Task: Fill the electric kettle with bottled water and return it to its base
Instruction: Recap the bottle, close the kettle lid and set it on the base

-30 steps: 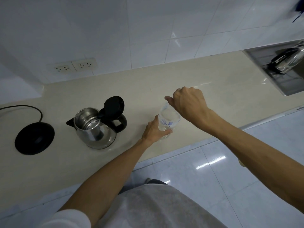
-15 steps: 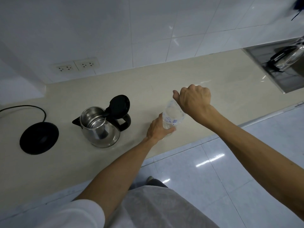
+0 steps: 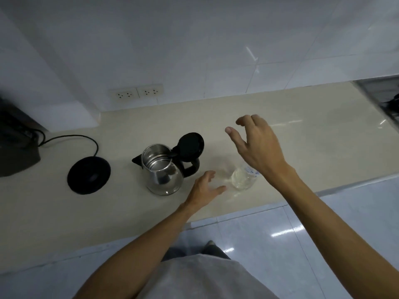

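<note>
Both hands have come off the water bottle [image 3: 245,178] since half a second ago, when the left hand gripped its side and the right hand was closed over its top. Now the left hand [image 3: 205,188] hovers just beside the bottle with fingers loosely spread and nothing in it, and the right hand [image 3: 257,145] is lifted above and behind the bottle, fingers fanned wide and empty as far as I can see. Whether a cap came away I cannot tell; the bottle's neck is hidden behind the right wrist. It stands upright near the front edge of the counter [image 3: 302,147]. Left of it sits the steel kettle [image 3: 163,169], lid [image 3: 191,144] tipped open, and it looks dry inside, though the blur leaves some doubt. Its black base [image 3: 88,178] lies well apart, further left, with the cord trailing away toward the wall. By my reckoning the job has scarcely started: the kettle is off its base and opened, but the pouring, the closing of the lid and the return to the base are all left to do.
</note>
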Demonstrator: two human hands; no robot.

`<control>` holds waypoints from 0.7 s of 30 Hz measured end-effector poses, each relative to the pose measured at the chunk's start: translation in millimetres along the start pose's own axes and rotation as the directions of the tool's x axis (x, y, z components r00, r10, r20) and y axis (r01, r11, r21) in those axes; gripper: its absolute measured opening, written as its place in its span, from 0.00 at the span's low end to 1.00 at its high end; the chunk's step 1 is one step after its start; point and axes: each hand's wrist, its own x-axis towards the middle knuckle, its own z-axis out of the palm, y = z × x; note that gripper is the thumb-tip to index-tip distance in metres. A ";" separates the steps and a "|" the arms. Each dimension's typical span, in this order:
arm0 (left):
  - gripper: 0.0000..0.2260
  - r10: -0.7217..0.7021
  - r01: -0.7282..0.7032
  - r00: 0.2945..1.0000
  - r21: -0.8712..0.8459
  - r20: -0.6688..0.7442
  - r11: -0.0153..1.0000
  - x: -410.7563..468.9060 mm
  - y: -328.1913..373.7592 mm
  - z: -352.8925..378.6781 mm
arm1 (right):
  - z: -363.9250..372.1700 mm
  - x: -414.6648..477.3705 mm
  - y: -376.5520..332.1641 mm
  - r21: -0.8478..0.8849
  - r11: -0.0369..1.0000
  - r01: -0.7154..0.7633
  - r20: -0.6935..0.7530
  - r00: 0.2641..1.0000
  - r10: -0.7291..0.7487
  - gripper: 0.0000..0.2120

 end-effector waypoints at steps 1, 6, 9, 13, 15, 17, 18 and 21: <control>0.31 -0.015 0.014 1.000 -0.014 -0.015 1.000 -8.0 -10.6 -8.5 | 9.7 -3.5 -8.5 0.085 0.996 -0.021 0.021 1.000 0.019 0.23; 0.24 -0.105 0.093 0.987 -0.096 -0.124 0.991 -43.7 -59.7 -49.0 | 57.1 -16.1 -36.8 0.338 0.931 -0.141 0.166 0.982 0.089 0.25; 0.13 -0.178 0.116 0.932 -0.203 -0.317 0.972 -61.2 -78.3 -73.0 | 77.2 -17.0 -45.4 0.457 0.856 -0.243 0.228 0.962 0.151 0.27; 0.21 -0.233 0.087 0.811 -0.283 -0.537 0.955 -74.3 -98.1 -108.9 | 97.5 -13.1 -55.1 0.517 0.813 -0.267 0.256 0.955 0.151 0.29; 0.28 -0.213 0.060 0.798 -0.278 -0.563 0.959 -72.1 -103.5 -125.2 | 104.7 -11.4 -58.7 0.525 0.802 -0.285 0.260 0.951 0.168 0.31; 0.40 -0.175 0.030 0.828 -0.269 -0.533 0.963 -64.8 -104.9 -140.4 | 110.8 -9.8 -59.9 0.513 0.804 -0.301 0.252 0.948 0.194 0.30; 0.47 -0.151 0.018 0.847 -0.257 -0.509 0.966 -60.6 -104.4 -147.2 | 112.7 -9.4 -60.5 0.508 0.804 -0.309 0.248 0.946 0.207 0.28; 0.55 -0.043 -0.048 0.907 -0.204 -0.419 0.978 -47.8 -96.3 -164.0 | 114.4 -9.6 -65.9 0.502 0.812 -0.299 0.228 0.951 0.209 0.25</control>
